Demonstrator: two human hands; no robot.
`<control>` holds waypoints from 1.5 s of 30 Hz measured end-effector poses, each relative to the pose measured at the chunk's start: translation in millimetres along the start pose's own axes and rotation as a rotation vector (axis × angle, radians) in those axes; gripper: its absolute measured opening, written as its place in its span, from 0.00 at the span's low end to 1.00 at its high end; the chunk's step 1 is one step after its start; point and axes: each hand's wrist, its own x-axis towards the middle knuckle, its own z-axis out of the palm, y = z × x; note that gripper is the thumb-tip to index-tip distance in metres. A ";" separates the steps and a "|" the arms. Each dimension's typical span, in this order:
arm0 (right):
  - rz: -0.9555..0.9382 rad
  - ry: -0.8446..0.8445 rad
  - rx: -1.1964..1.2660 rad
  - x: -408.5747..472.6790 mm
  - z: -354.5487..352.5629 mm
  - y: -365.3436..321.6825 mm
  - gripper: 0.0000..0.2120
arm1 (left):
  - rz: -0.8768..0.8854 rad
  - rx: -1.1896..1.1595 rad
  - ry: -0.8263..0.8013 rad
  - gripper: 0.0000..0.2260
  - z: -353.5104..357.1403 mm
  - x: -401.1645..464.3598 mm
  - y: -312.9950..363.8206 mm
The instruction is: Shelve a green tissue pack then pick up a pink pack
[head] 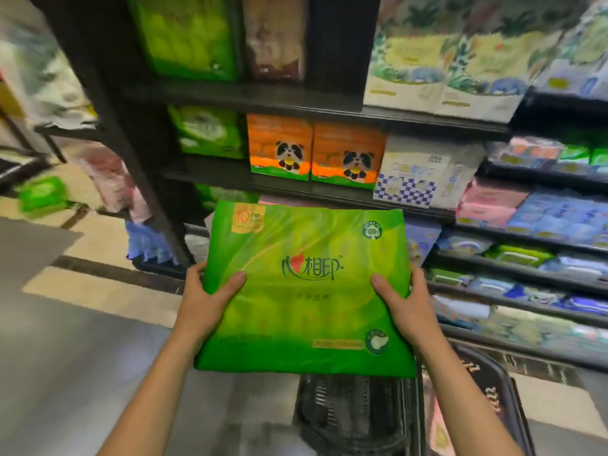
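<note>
The green tissue pack (306, 287) is gripped at both side edges by the left hand (207, 301) and right hand (403, 304), fingers curled round; judged light, soft, slippery-wrapped

Two bare forearms, no sleeves, watch or rings; left hand (205, 301), right hand (406, 304).
</note>
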 end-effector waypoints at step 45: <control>-0.278 0.159 0.206 334.8 477.0 -301.2 0.33 | 0.340 -0.055 -0.101 0.32 -252.7 617.6 188.4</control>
